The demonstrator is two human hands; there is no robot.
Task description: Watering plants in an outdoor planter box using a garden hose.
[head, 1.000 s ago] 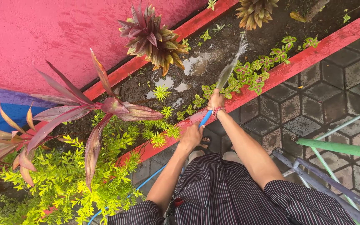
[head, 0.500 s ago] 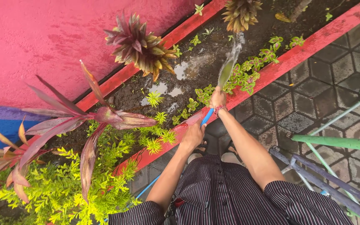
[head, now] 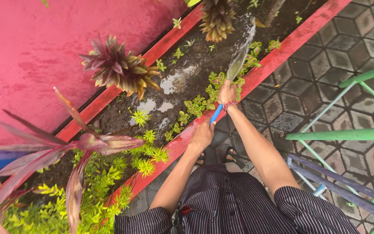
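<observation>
R hand (head: 227,92) wrapped tight round the nozzle end of the blue hose (head: 215,114), thumb area seems to pinch the outlet so the water jet (head: 240,54) fans out flat; L hand (head: 201,135) closed on the same hose further back, just behind the R. Hose runs betw both hands over the red curb (head: 278,56) of the planter bed (head: 195,65). Vs a sec ago: view has swung, spiky red-green plant (head: 117,69) and the yellow-brown spiky plant (head: 216,18) sit lower/left in frame, and the jet now lands further along the bed, up near that second plant and the small variegated groundcover (head: 215,82), so watering looks to be moving along the row, puddles (head: 174,82) left in the soil nearer the person. Hands keep same grip, arms a bit more stretched. Hard to see: nozzle tip itself hidden by R fingers, can't tell if there's a fitting; hose behind L hand goes under the striped garment (head: 234,199), not seen here; where the jet hits is blurred and near top edge. Long red-leaf plant (head: 57,151) cut off at left. Green rails (head: 347,134) and grey-blue bars (head: 338,182) at right only partly in frame, what they belong to unclear. Wet hex pavers (head: 325,65) underfoot, sandalled feet barely visible.
</observation>
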